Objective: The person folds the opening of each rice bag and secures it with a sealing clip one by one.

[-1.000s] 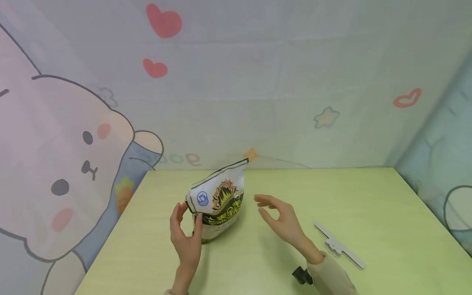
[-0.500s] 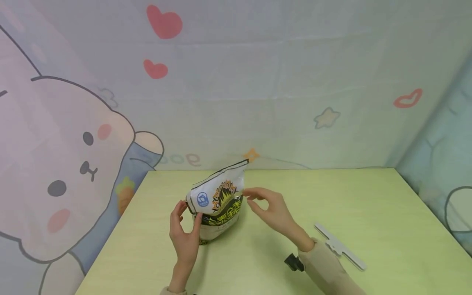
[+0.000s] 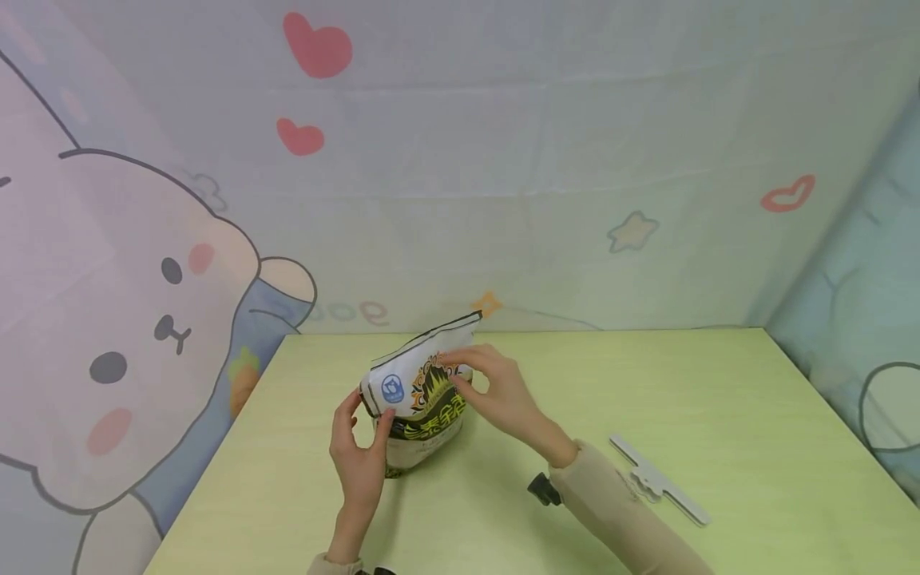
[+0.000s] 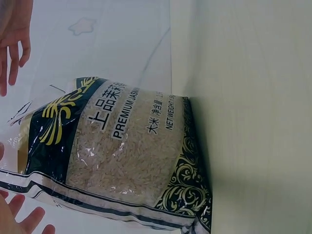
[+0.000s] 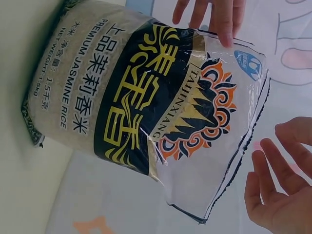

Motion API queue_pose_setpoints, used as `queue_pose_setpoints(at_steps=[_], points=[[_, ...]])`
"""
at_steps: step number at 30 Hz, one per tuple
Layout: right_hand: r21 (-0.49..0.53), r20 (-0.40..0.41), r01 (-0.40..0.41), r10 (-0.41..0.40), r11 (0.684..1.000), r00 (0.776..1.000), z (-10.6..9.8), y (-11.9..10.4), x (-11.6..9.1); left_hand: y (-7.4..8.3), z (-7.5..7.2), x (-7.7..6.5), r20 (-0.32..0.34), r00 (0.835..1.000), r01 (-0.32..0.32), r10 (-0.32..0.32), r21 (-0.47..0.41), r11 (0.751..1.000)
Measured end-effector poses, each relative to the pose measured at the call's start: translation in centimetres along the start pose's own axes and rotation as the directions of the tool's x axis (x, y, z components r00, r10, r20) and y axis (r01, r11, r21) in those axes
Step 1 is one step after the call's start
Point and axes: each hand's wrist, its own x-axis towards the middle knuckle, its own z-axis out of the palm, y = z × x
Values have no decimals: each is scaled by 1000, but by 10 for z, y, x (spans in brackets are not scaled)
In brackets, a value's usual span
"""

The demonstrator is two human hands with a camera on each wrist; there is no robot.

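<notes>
An upright bag of jasmine rice (image 3: 424,451) stands on the table, its clear lower part full of grains and its white top edge slanting up to the right. My left hand (image 3: 359,467) pinches the bag's left edge; the thumb lies on the front and the fingers go behind, partly hidden. In the right wrist view that left hand (image 5: 222,17) shows at the bag's upper side. My right hand (image 3: 503,395) has its thumb and fingers apart and overlaps the bag's upper right in the head view. The right wrist view shows those fingers (image 5: 273,170) a gap away from the top seam.
On the table's right lies a long white sealing clip (image 3: 652,477), close beside the right sleeve (image 3: 604,495). A small black device (image 3: 544,489) sits at the right wrist. Behind the table (image 3: 647,383) hangs a printed cloth (image 3: 539,160) with a cartoon animal.
My right hand has moved left from beside the bag until it overlaps the bag's upper right. The left hand keeps its place at the bag's left edge, and the bag stands as before.
</notes>
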Motion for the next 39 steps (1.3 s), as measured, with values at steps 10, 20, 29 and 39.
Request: queue_pose_setpoints(at_steps=[10,20,29,39], points=[[-120,-12,180,-183,976,983,8,-2,15,-1,0,1,4,1000,23,-23,-12,1000],[-219,-33,204,-216,954,976,14,-5,22,-3,0,1,-2,1000,22,-22,-4,1000],[-303,22,188,-190,934,981,19,-7,29,9,0,6,-37,999,-31,32,10,999],[-347,90,181,-159,920,983,23,-7,35,-2,1,4,-54,999,-2,2,-7,1000]])
